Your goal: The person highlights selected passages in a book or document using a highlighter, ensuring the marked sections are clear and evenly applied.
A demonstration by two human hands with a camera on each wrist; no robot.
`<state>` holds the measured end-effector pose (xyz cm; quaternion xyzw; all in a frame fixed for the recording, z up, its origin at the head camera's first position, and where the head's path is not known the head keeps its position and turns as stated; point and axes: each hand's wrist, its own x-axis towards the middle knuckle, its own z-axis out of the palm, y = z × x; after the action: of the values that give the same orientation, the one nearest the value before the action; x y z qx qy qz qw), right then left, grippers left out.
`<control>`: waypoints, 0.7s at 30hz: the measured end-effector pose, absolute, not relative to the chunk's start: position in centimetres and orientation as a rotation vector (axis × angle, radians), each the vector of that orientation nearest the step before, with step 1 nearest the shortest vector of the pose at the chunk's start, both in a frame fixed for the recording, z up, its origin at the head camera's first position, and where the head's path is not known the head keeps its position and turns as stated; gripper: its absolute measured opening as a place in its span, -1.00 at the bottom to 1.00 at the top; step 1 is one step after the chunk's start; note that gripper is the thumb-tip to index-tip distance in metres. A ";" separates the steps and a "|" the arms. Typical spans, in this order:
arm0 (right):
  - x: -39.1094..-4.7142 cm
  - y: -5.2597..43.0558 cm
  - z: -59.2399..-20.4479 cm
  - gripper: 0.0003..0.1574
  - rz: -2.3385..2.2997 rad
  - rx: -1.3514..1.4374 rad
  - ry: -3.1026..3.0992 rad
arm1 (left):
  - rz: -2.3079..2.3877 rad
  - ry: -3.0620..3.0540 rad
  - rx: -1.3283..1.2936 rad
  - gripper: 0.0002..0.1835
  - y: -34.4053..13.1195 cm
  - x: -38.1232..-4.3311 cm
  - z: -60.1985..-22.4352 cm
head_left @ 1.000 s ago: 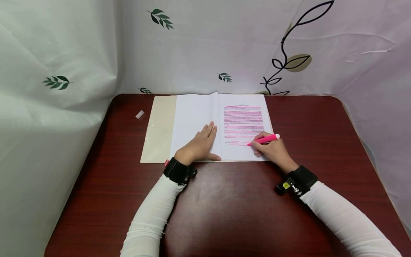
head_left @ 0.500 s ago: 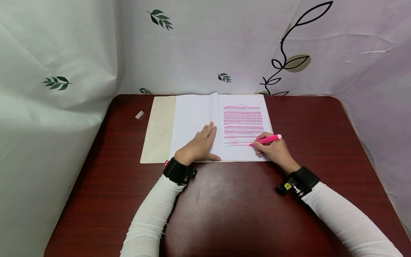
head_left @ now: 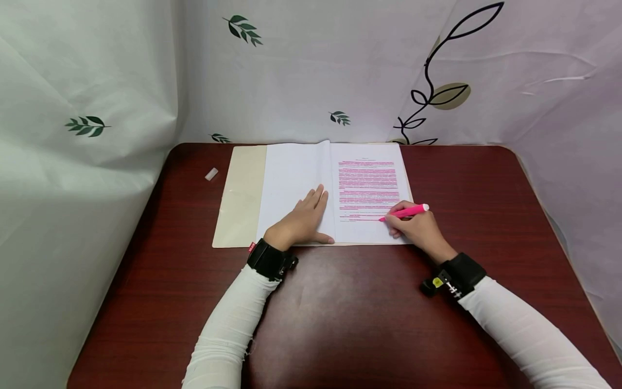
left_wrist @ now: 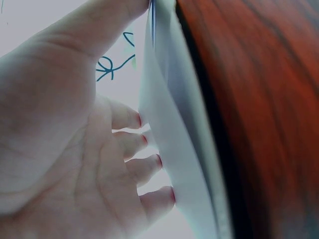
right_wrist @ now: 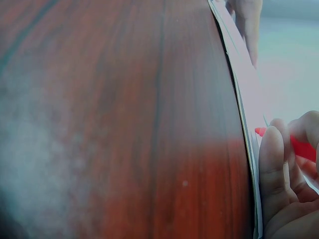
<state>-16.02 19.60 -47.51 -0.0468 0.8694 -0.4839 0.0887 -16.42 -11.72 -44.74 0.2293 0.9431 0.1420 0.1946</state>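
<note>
A booklet [head_left: 296,162] of white sheets in a cream cover lies spread on the table. Its right page [head_left: 359,233] carries printed lines, most of them marked pink. My right hand [head_left: 413,224] pinches a pink highlighter [head_left: 410,211], its tip on one of the lowest lines; the right wrist view shows the highlighter [right_wrist: 303,148] between thumb and fingers. Flat on the blank left page rests my left hand [head_left: 302,219], fingers straight and spread, thumb near the fold. In the left wrist view the fingertips [left_wrist: 158,195] touch the paper [left_wrist: 167,124].
A small white piece [head_left: 211,173], perhaps an eraser or a cap, lies left of the booklet. The dark red wooden table [head_left: 350,313] reaches back to a pale curtain [head_left: 291,70] with leaf patterns. Each wrist wears a black strap with a camera.
My right hand and the highlighter have slid slightly to the right along a low line, and the pink stroke there has lengthened. The left hand stays where it was.
</note>
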 end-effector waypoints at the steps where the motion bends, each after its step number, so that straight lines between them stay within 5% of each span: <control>1: -16.0 19.6 -47.5 -0.77 -1.440 -0.139 2.589 | 0.399 2.643 0.642 0.36 -11.7 -16.4 -44.7; 21: -16.1 20.4 -47.6 -0.73 -1.458 -0.171 2.602 | 0.379 2.645 0.625 0.36 -11.5 -16.4 -44.8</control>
<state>-16.08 20.37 -47.59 -0.0571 0.8683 -0.4867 0.0769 -16.45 -11.53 -44.77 0.2233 0.9449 0.1353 0.1973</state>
